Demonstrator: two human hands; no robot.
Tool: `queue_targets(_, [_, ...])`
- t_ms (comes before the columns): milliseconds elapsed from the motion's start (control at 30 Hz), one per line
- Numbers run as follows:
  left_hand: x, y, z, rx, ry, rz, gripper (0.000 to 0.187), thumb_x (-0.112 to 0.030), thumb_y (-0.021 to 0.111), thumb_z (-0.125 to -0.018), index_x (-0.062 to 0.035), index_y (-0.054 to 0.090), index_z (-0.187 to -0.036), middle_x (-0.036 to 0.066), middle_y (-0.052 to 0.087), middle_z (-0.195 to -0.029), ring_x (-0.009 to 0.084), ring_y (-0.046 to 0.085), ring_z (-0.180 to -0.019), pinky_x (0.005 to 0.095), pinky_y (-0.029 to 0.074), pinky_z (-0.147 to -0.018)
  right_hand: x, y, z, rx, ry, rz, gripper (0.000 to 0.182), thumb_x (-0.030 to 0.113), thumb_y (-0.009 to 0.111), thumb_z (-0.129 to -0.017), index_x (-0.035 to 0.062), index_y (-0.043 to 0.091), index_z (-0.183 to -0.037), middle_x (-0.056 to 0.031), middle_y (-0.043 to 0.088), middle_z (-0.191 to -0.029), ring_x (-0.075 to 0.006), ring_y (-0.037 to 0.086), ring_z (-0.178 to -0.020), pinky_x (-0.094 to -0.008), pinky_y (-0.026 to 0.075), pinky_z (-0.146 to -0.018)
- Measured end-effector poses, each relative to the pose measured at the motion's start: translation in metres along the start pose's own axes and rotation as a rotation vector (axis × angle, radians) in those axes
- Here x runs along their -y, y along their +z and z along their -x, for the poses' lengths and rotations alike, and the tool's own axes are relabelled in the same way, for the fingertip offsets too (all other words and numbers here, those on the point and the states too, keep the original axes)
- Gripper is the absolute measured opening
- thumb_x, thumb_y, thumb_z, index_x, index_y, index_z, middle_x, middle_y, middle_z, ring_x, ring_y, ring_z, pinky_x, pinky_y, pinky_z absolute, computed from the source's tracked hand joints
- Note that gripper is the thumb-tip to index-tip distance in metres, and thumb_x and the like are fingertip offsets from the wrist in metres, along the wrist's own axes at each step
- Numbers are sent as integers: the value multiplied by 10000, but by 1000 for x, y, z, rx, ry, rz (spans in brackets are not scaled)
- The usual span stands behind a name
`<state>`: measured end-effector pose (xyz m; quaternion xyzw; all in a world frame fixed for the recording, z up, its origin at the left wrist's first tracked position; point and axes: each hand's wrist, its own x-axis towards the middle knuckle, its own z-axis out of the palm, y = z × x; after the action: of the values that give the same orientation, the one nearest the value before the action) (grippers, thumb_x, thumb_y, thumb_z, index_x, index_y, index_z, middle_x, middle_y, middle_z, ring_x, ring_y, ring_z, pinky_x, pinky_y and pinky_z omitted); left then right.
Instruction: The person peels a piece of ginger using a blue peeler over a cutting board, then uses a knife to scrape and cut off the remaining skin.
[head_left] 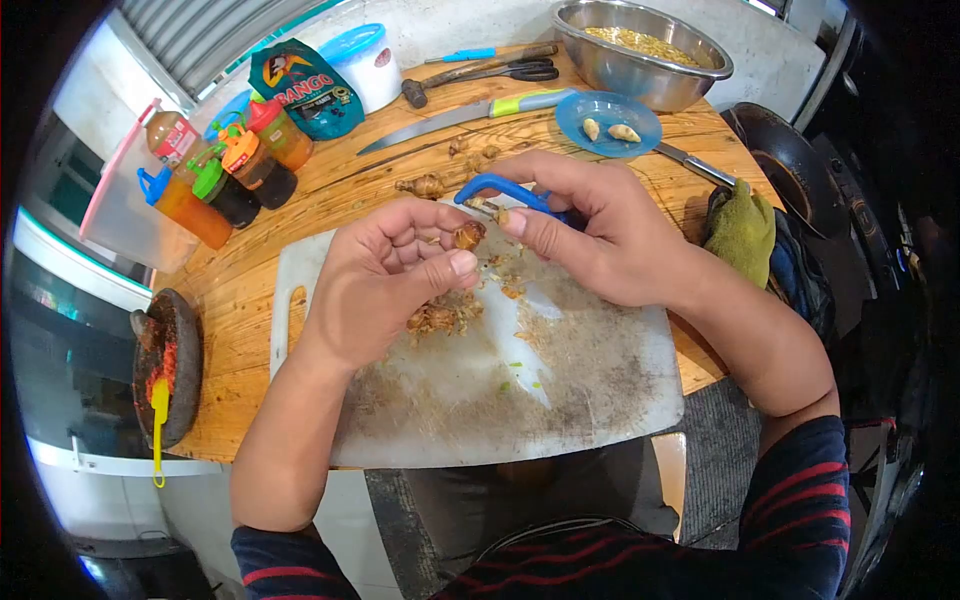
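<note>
Over the white cutting board [600, 390], my left hand [390, 260] pinches a small brown knobby root [469, 236] between thumb and fingers. My right hand [595, 230] grips a blue-handled peeler [505, 186], its blade close beside the root, thumb near the blade. Brown peelings [432, 318] and a few green bits lie on the board beneath my hands. Behind them, an unpeeled root [424, 186] and smaller brown pieces rest on the wooden table. Two pale peeled pieces [624, 132] sit on a blue plate [572, 108].
A large knife [440, 122] lies across the back, near a hammer [414, 94]. A steel bowl [660, 88] stands back right, a green cloth [740, 235] at the right edge. Sauce bottles [195, 210] and a stone mortar [190, 370] are on the left.
</note>
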<state>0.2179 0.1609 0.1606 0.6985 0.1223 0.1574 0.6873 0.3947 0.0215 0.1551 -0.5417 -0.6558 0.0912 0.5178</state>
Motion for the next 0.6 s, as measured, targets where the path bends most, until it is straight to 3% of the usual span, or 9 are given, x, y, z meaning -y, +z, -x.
queue_targets(133, [-3, 3, 0, -29, -5, 43, 275, 0, 690, -825, 10, 561, -1068, 77, 643, -948, 127, 640, -813, 252, 541, -735, 3, 5, 3, -32, 2, -9, 273, 164, 599, -897, 31, 593, -1135, -146, 659, -834, -267, 653, -711, -332, 506, -640])
queue_targets(200, [-6, 6, 1, -38, -31, 49, 288, 4, 698, -818, 10, 553, -1067, 83, 647, -947, 127, 642, -804, 255, 546, -726, 4, 6, 4, 79, 54, 10, 298, 139, 616, -913, 18, 592, -1184, -78, 668, -936, -105, 602, -779, -266, 483, -681])
queue_targets(233, [-7, 6, 1, -36, -30, 49, 290, 0, 701, -817, 11, 552, -1066, 86, 651, -942, 129, 645, -800, 257, 550, -720, 4, 7, 4, 80, 53, 10, 298, 139, 616, -913, 18, 592, -1184, -78, 668, -936, -105, 602, -779, -266, 483, -681])
queue_targets(300, [-7, 7, 1, -34, -29, 51, 292, -5, 704, -816, 11, 551, -1064, 90, 656, -936, 132, 648, -796, 259, 554, -714, 3, 11, 3, 27, -48, 58, 268, 175, 597, -886, 68, 603, -1132, -163, 648, -783, -319, 652, -674, -354, 497, -589])
queue_targets(433, [-7, 7, 3, -43, -55, 63, 275, -1, 704, -813, 15, 558, -1045, 105, 665, -929, 145, 658, -816, 262, 555, -723, 4, 12, 4, 23, -25, 79, 243, 166, 603, -881, 62, 619, -1100, -157, 644, -761, -312, 646, -658, -350, 485, -574])
queue_targets(533, [-4, 7, 4, -52, -53, 62, 278, -13, 699, -812, 18, 573, -1058, 124, 670, -941, 165, 667, -803, 283, 562, -725, 6, 13, 5, -6, 0, -25, 198, 163, 606, -890, 54, 635, -1053, -151, 644, -743, -249, 633, -616, -324, 473, -560])
queue_targets(600, [-2, 10, 5, -54, -44, 64, 289, -28, 695, -812, 19, 586, -1075, 140, 673, -957, 179, 672, -785, 301, 569, -725, 9, 10, 5, 11, 86, -79, 172, 141, 605, -902, 32, 642, -1031, -88, 632, -695, -137, 573, -586, -283, 447, -545])
